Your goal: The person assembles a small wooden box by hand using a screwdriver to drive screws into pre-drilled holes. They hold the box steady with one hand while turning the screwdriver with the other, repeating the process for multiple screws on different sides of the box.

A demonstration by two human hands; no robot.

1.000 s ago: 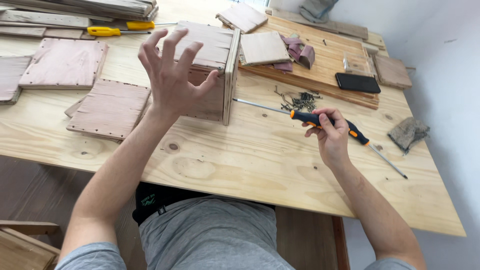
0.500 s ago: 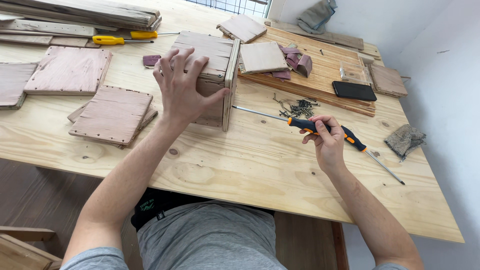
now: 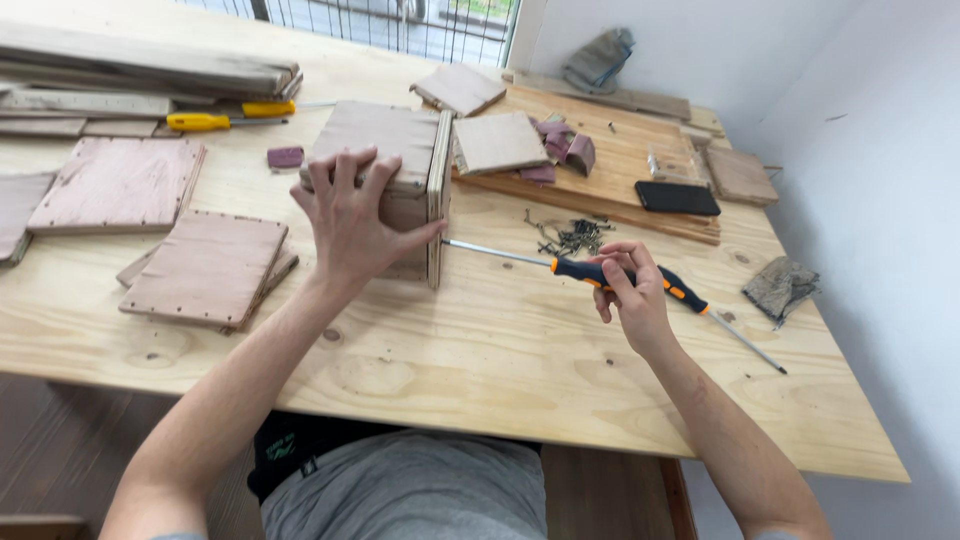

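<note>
Head view: my left hand [image 3: 352, 222] lies fingers spread on the box [image 3: 385, 175], mid-table. I judge it stiff, light plywood, best gripped across its top. Right of it, my right hand [image 3: 628, 290] pinches the screwdriver [image 3: 600, 272], its tip at the box's side.

Both forearms are bare, with no sleeves, watch or rings in view on the left hand [image 3: 352, 222] or right hand [image 3: 628, 296]. The person wears grey trousers and a dark top with a small green marking.
</note>
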